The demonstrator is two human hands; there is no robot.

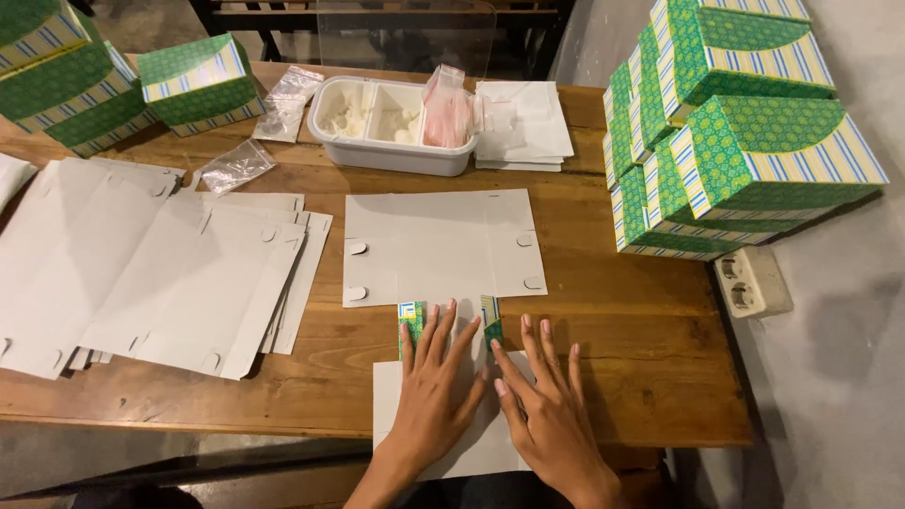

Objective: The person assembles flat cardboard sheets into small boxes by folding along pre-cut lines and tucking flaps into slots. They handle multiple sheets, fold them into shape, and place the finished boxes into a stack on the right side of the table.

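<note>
A flat, unfolded grey-white cardboard box blank [441,247] lies printed side down on the wooden table [622,330], its near end hanging over the front edge. My left hand [429,391] and my right hand [547,410] press flat on the near part of the blank, fingers spread. Two small side flaps [411,319] are folded up beside my fingertips, showing green, yellow and blue print. Neither hand holds anything.
A pile of flat blanks [160,264] lies at the left. Assembled green patterned boxes stand stacked at the right [735,132] and the far left [104,80]. A white tray [391,151] with plastic bags [240,165], white paper sheets [523,123] and a floor socket [751,281] are around.
</note>
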